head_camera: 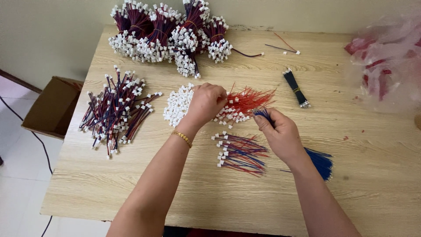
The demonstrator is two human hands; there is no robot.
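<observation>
While the left hand [206,103] pinches a white connector from the red-wire pile [245,103] at twelve o'clock, right hand [280,134] fingers clamp blue wires [320,161], fanned ready.

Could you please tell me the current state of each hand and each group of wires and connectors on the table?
left hand: closed, pinching at the red wires.
right hand: closed on blue wires.
red wires: fanned out, loose.
blue wires: gathered in a bunch.
white connectors: loose heap.
small wired set: spread flat, unbundled.
large wired pile: loose, unbundled.
tied bundles: banded, stacked at the table's far edge.
black wire bundle: tied.
cardboard box: open.
</observation>
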